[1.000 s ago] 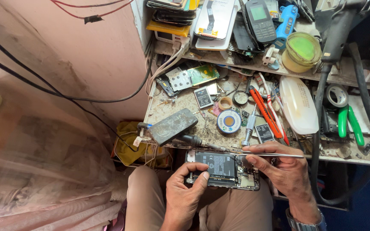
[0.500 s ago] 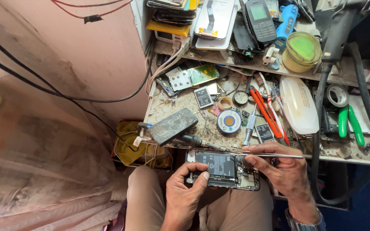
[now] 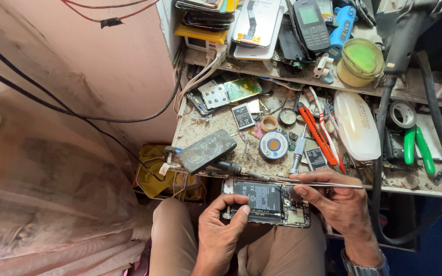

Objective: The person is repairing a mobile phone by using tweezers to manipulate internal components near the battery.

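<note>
The opened phone [image 3: 266, 203] lay over the person's lap, just clear of the worktop [image 3: 216, 128] edge, with little free room beyond the fingers. Left hand [image 3: 221, 230] fingers were curled around the phone's near-left corner, thumb on its dark battery. Right hand [image 3: 336, 202] fingers were pinched closed on thin tweezers [image 3: 328, 185] above the exposed circuit board end.
</note>
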